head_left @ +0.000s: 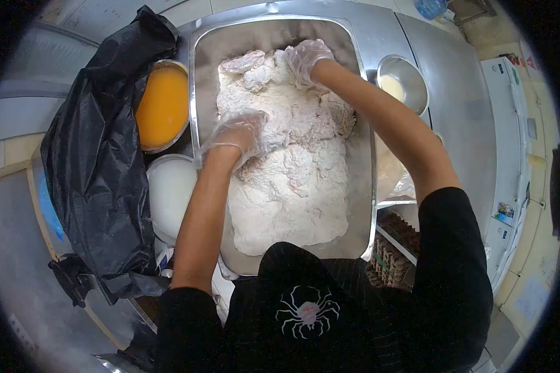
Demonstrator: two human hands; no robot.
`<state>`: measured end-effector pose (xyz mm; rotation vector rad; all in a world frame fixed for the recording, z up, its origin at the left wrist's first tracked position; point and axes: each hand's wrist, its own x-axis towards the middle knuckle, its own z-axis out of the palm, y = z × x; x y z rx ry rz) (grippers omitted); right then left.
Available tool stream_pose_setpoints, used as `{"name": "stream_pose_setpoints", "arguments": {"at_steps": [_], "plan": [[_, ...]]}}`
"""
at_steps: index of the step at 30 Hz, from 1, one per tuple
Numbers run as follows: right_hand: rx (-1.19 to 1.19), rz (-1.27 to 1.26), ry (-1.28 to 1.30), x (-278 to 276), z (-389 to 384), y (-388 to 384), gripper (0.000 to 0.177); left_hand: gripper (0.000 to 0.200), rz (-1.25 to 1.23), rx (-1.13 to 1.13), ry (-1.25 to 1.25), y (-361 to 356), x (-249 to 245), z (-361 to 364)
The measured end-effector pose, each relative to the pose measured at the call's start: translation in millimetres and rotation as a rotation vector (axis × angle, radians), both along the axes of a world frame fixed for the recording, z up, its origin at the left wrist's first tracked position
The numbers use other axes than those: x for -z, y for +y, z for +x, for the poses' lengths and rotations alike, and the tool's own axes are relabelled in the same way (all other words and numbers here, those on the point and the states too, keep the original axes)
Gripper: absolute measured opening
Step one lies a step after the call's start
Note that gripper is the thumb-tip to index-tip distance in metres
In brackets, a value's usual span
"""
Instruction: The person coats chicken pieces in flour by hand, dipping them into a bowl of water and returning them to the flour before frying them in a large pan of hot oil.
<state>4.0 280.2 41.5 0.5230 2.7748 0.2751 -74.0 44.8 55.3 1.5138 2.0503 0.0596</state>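
Note:
A deep steel tray [362, 186] holds a thick bed of white flour [289, 211], with lumpy flour-coated pieces that look like meat [242, 63] along its far part. My left hand [238, 132], in a clear plastic glove, presses into the flour at the tray's left side; its fingertips are sunk in the flour and hidden. At the far edge of the flour, my right hand [308, 62], gloved likewise, has its fingers bent down among the coated pieces. What lies under those fingers is not visible.
Left of the tray stand a container of orange-yellow liquid [163, 107] and a round white tub [171, 196], beside a black plastic bag [102, 161]. A steel bowl [417, 87] with pale contents sits on the right of the steel counter [460, 118]. Egg trays [389, 264] are lower right.

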Motion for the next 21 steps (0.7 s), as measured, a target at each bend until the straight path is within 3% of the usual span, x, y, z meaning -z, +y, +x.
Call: {"name": "stream_pose_setpoints", "arguments": {"at_steps": [1,2,4,6,8,9,10,12,13,15,18,21], "plan": [[-0.024,0.037,0.169,-2.8,-1.8,-2.5,0.024,0.033,-0.018,0.024,-0.016,-4.3,-3.7,-0.1],[-0.034,0.041,0.167,-7.4,-4.5,-1.9,0.024,0.033,-0.036,0.042,-0.033,-8.8,-6.9,-0.5],[0.179,0.038,-0.080,-27.3,-10.5,-3.9,0.027,0.032,-0.006,0.002,-0.029,-18.5,-11.3,-1.9],[0.253,-0.033,-0.052,-36.6,-17.0,-14.0,0.024,0.031,0.022,-0.042,-0.024,-27.3,-19.2,-1.7],[0.156,-0.105,0.265,-24.9,-24.1,-24.2,0.021,0.027,0.099,-0.046,0.034,-31.8,-30.5,1.7],[-0.035,-0.087,0.158,-18.2,-32.2,-30.8,0.025,0.027,0.098,-0.048,0.035,-35.2,-28.5,2.3],[-0.034,-0.087,0.159,-21.9,-38.1,-43.6,0.025,0.025,0.133,-0.079,0.046,-37.9,-24.4,3.5],[0.107,-0.299,-0.214,-35.0,-44.3,-69.9,0.032,0.023,0.171,-0.106,0.059,-42.0,-23.9,7.1],[0.112,-0.296,-0.209,-22.9,-44.2,-72.7,0.032,0.024,0.205,-0.144,0.071,-44.7,-26.4,10.5],[0.184,-0.265,0.292,15.7,-38.3,-75.9,0.037,0.024,0.246,-0.170,0.085,-43.8,-25.7,11.6],[0.083,-0.265,0.288,-5.2,-25.4,-82.0,0.040,0.026,0.245,-0.121,0.029,-47.3,-13.0,2.7],[-0.001,-0.155,0.361,27.8,-22.8,-59.2,0.046,0.039,0.107,-0.105,0.065,-53.2,-16.0,1.4]]}}
